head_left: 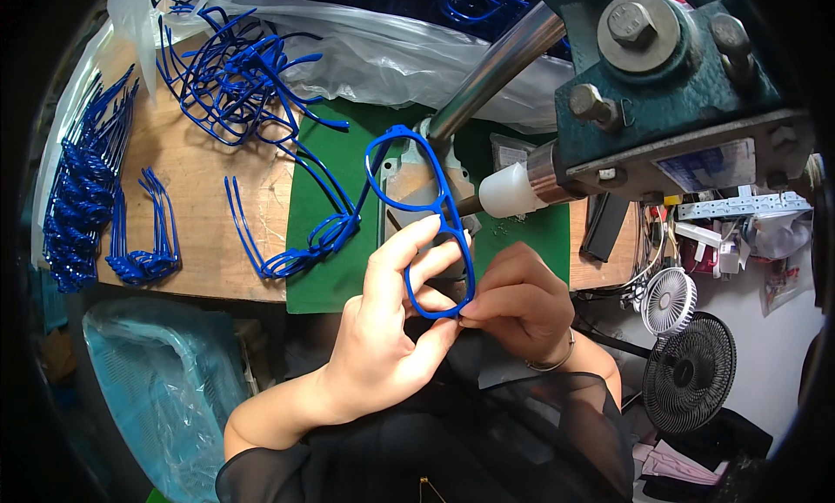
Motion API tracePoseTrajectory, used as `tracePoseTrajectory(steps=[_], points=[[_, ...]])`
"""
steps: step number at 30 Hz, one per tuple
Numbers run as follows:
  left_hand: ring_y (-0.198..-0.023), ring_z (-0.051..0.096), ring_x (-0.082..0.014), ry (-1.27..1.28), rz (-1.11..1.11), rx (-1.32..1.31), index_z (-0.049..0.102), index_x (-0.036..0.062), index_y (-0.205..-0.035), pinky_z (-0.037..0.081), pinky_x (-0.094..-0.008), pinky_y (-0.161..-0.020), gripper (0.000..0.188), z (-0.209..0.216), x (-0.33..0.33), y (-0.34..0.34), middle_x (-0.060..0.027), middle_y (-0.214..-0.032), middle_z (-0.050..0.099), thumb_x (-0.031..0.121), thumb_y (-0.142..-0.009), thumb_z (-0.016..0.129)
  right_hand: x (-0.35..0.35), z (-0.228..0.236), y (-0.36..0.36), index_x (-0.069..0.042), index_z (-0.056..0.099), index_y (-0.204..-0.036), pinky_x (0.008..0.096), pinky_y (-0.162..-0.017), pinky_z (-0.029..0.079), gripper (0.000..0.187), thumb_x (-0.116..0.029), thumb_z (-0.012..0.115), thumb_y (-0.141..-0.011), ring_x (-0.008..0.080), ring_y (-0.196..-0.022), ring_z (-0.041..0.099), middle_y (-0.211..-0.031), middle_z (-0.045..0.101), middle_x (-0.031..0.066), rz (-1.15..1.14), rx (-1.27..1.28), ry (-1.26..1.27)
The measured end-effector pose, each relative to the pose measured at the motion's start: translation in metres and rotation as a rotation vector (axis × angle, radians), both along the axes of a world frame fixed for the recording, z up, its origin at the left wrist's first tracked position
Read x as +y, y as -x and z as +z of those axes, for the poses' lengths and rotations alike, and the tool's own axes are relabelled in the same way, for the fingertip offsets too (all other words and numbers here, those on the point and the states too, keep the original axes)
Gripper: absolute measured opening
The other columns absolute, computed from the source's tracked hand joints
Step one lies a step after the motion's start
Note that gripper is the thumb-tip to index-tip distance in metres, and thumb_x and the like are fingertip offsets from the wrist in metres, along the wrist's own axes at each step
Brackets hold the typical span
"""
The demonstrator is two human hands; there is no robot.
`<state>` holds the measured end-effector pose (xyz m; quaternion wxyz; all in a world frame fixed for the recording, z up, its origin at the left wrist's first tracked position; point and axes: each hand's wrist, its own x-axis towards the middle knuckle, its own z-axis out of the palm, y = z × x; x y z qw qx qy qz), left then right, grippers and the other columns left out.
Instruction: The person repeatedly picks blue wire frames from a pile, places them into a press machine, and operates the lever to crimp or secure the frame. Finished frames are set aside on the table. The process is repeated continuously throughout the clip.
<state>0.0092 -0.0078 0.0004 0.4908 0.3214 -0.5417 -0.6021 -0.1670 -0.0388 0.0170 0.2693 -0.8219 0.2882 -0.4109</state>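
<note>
A glossy blue eyeglass frame [470,264] stands tilted in front of me, its two rims one above the other, with no lenses that I can make out. My left hand [370,346] holds it, fingers around the bridge and lower rim and the thumb at the near corner. At that same corner my right hand [522,303] is closed in a pinch, thumb and forefinger against the frame. Whether a small part sits between those fingertips is hidden. Just beyond the frame is a metal fixture [409,186] on a green mat [335,290].
A dark green machine [644,86] with a white plastic tip [507,190] overhangs the right side. Blue frames lie in a tangled pile [252,68], a dense row [83,190] and smaller groups. A blue basket [156,364] stands lower left; fans [687,373] stand lower right.
</note>
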Motion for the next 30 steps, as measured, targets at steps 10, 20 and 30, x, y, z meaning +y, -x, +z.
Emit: tracePoseTrajectory(steps=[10, 20, 30], points=[[-0.105, 0.058, -0.0264, 0.016, 0.065, 0.096, 0.028, -0.0045, -0.13, 0.053, -0.0252, -0.073, 0.07, 0.002, -0.002, 0.005, -0.0207, -0.127, 0.046, -0.016, -0.068, 0.06, 0.002, 0.003, 0.002, -0.007, 0.064, -0.08, 0.0255, -0.057, 0.041, 0.017, -0.007, 0.075, -0.067, 0.0168, -0.066, 0.052, -0.074, 0.055, 0.0044, 0.021, -0.066, -0.259], [-0.093, 0.059, -0.0141, 0.184, -0.013, -0.146, 0.019, 0.0034, -0.136, 0.048, -0.0238, -0.078, 0.079, -0.001, -0.005, -0.003, -0.0236, -0.13, 0.043, -0.016, -0.07, 0.058, -0.001, 0.023, 0.004, -0.007, 0.067, -0.082, 0.0263, -0.058, 0.042, 0.019, -0.003, 0.076, -0.066, 0.0163, -0.065, 0.052, -0.072, 0.055, 0.0038, 0.029, 0.063, -0.405], [-0.107, 0.05, -0.0144, 0.088, -0.02, -0.022, 0.016, 0.0075, -0.136, 0.047, -0.0236, -0.081, 0.081, 0.016, -0.02, 0.0, -0.0179, -0.131, 0.042, -0.015, -0.071, 0.059, -0.002, 0.016, 0.022, 0.004, 0.061, -0.087, 0.0248, -0.061, 0.042, 0.015, 0.002, 0.068, -0.074, 0.0151, -0.07, 0.053, -0.078, 0.058, 0.0078, -0.009, -0.248, -0.445]])
